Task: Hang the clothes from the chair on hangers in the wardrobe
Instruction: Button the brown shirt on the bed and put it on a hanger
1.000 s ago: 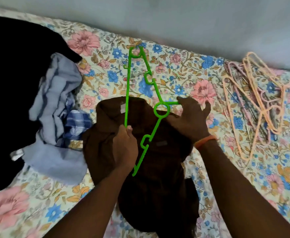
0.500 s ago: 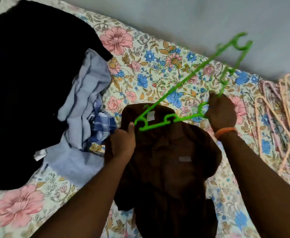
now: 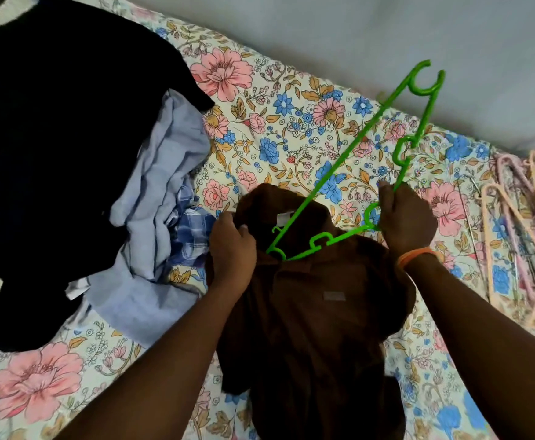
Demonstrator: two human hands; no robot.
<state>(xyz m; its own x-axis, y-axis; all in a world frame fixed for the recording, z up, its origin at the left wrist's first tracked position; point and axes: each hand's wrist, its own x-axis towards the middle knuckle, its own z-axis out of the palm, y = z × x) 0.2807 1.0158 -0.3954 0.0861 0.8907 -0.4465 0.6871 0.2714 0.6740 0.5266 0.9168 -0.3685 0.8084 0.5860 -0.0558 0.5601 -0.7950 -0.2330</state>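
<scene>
1. Brown shirt (image 3: 317,312) lies flat on the floral bedsheet (image 3: 275,128), collar end away from the person, hem toward them. Collar opening sits between the two hands.
2. Green hanger (image 3: 352,185) is tilted: one shoulder tip is down at the collar, just beside the left hand; the other end is up in the air over the bed, toward the wall. Long axis runs diagonally from low left to high right.
3. Left hand (image 3: 233,249) has its fingers curled, pinching the collar fabric on the shirt's left side. It's the hand nearer the hanger's low tip.
4. Right hand (image 3: 407,217) is closed round the hanger near its ring, at the shirt's right shoulder.
5. Key relation: the low tip points into the neck opening that the left hand grips. My read: next step is feeding that tip into the left shoulder, then swinging the raised end down into the right. Risk: the tip snags the collar.
6. Further out: dark garment (image 3: 69,138) and light blue shirt (image 3: 164,192) piled on the left; spare peach hangers (image 3: 526,236) on the right. No wardrobe in view.
</scene>
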